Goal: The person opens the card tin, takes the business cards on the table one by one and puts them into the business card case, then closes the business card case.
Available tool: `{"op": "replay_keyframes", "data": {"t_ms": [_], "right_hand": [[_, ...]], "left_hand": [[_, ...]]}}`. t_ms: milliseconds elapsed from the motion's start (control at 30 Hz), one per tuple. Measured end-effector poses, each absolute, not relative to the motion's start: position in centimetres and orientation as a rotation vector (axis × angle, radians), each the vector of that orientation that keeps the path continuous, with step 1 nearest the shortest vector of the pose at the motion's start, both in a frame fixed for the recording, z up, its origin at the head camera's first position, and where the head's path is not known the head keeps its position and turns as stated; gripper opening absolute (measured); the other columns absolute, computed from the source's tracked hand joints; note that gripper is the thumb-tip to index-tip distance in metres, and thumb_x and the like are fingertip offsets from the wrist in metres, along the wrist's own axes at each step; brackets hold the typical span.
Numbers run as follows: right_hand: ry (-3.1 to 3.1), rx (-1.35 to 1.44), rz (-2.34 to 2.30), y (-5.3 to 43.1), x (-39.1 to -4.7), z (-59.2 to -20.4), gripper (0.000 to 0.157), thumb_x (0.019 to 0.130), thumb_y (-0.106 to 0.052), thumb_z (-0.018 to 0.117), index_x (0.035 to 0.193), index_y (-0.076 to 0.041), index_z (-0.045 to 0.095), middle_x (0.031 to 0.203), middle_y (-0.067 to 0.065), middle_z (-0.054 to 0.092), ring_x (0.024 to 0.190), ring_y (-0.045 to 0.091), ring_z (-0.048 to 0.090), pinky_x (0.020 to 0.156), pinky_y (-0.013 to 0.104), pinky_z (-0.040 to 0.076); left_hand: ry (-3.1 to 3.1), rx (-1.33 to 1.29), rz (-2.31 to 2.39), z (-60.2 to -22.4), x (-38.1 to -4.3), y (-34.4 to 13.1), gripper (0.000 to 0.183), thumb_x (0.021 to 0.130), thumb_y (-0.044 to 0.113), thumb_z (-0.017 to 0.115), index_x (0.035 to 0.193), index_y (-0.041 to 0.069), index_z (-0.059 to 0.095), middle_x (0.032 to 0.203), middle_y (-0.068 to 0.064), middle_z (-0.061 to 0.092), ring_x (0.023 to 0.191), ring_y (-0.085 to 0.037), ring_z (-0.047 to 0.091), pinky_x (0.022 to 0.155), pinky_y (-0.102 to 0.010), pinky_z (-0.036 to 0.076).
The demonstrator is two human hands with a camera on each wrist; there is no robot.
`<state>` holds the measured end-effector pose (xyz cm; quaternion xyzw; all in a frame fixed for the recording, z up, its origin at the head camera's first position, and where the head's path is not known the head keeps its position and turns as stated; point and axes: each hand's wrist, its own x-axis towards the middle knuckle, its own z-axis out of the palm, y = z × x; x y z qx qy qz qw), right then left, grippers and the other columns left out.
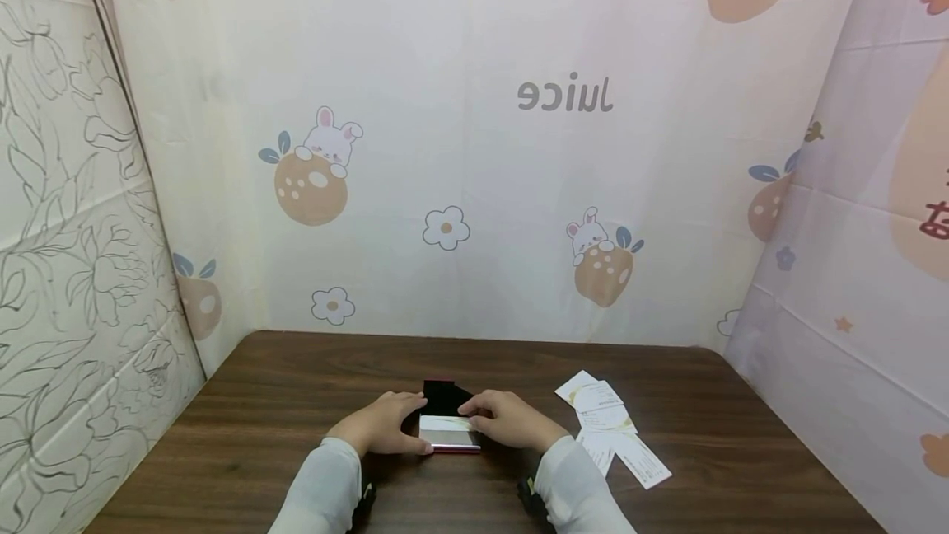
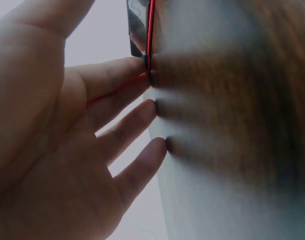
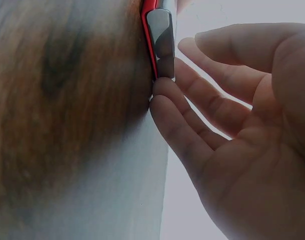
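A card case with a mirror-like face and red edge lies on the table, its black lid folded back. A white business card with a yellow mark shows along its inner side. My left hand holds the case's left end, thumb at the near corner and fingers farther back. In the left wrist view, its lower fingertips rest on the table. My right hand pinches the card's upper right edge between thumb and index finger. Its other fingers touch the case's right end.
Several white printed cards lie fanned and overlapping on the dark wooden table, right of my right hand. Patterned curtains hang behind the table and along both sides.
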<state>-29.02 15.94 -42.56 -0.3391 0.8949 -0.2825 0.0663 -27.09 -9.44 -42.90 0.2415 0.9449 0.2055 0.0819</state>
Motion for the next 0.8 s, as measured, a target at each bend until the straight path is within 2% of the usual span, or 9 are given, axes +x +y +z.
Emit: {"op": "replay_keyframes", "data": {"t_ms": [267,500,800], "right_hand": [[2.702,-1.014,-0.863,16.2,-29.3,-42.7,0.026,0.094,-0.022,0.053,0.116,-0.015,0.064,0.114,0.001,0.064,0.103,0.012,0.054,0.087,0.043,0.05],[2.838,-0.929,-0.933,17.9,-29.8,-42.0,0.025,0.092,-0.021,0.056,0.114,-0.012,0.064,0.11,0.002,0.065,0.094,0.014,0.056,0.08,0.043,0.051],[3.126,-0.573,-0.981,22.4,-30.8,-41.2,0.024,0.087,-0.014,0.064,0.109,-0.007,0.066,0.103,0.008,0.067,0.092,0.021,0.06,0.081,0.046,0.051]], "left_hand": [[2.824,0.722,0.614,-42.8,-27.0,-9.4,0.08,0.076,0.055,0.067,0.137,0.006,0.046,0.141,-0.011,0.044,0.127,-0.03,0.036,0.101,-0.054,0.037],[2.822,0.729,0.616,-42.7,-26.8,-9.3,0.08,0.076,0.054,0.068,0.136,0.006,0.046,0.141,-0.011,0.044,0.128,-0.031,0.035,0.101,-0.053,0.037],[2.828,0.745,0.622,-42.7,-26.8,-9.4,0.079,0.076,0.052,0.069,0.136,0.006,0.046,0.141,-0.012,0.044,0.127,-0.032,0.035,0.1,-0.054,0.038]]}}
